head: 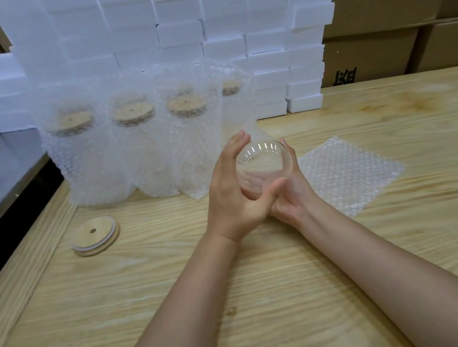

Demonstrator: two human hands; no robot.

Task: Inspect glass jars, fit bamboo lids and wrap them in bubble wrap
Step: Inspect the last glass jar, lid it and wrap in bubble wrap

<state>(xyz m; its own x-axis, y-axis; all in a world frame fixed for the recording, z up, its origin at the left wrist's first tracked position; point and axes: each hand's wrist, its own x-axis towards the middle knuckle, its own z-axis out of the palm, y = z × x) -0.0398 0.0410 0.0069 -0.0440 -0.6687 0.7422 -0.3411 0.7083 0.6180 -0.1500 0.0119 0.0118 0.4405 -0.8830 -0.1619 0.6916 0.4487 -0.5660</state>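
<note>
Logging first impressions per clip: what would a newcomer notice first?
A clear round glass jar held between the left hand and right hand above the pale wooden table. Behind stand bubble-wrapped jars with bamboo lids; a loose round bamboo lid lies left, a flat bubble wrap sheet right.

A clear glass jar (263, 162), without a lid, is cradled between the fingers (236, 142) of the left hand (233, 193) and the right hand (289, 194). It is tipped on its side so one round end faces the camera. A bamboo lid (95, 236) with a small centre hole and a pale ring round its edge lies flat on the worktop (281, 283), well apart to the left of the left fingers. A bubble wrap sheet (348, 174) lies flat just right of the right fingers. Beyond the fingers, four wrapped jars (137, 150) stand upright in a row. Each is sleeved in bubble wrap with a bamboo lid fitted, and the rightmost is nearest the fingertips.
</note>
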